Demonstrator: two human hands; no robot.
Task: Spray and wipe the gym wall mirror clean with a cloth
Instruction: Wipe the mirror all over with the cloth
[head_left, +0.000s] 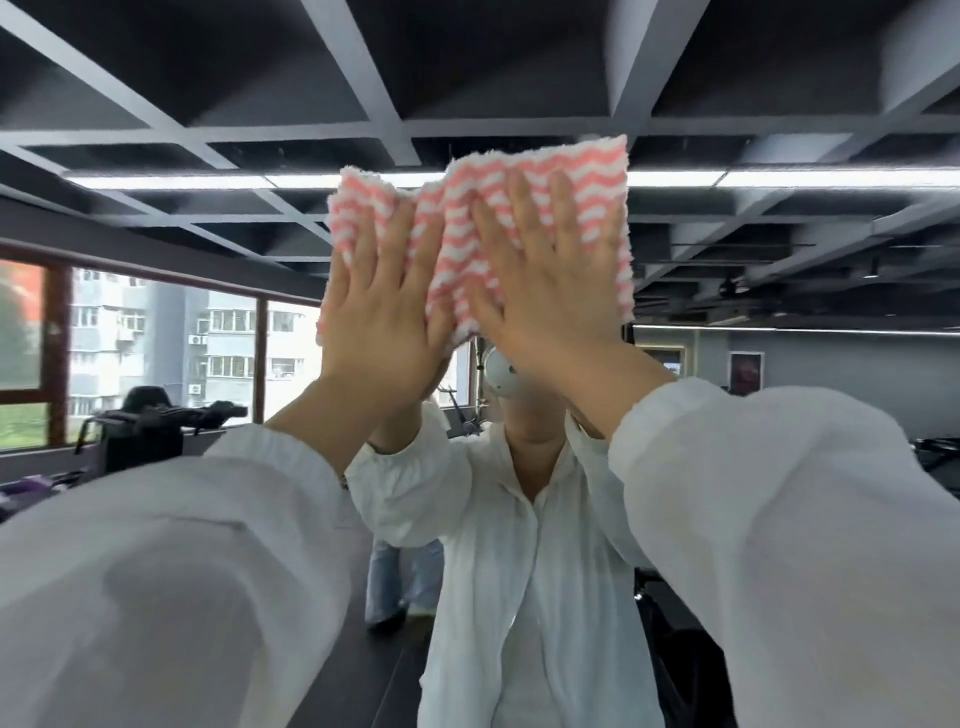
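The wall mirror (779, 156) fills the whole view and reflects the gym room and me in a white shirt. A pink-and-white zigzag cloth (602, 171) lies spread flat on the glass, high up in front of me. My left hand (382, 312) presses on the cloth's left part with straight fingers. My right hand (545, 280) presses flat on the cloth's middle and right part, fingers spread upward. The two hands lie side by side, almost touching. No spray bottle is in view.
The mirror reflects a dark grid ceiling with light strips (171, 182), windows (156, 343) on the left, and black gym machines (156, 421) at lower left and far right. Another person's legs (400, 582) show in the reflection behind me.
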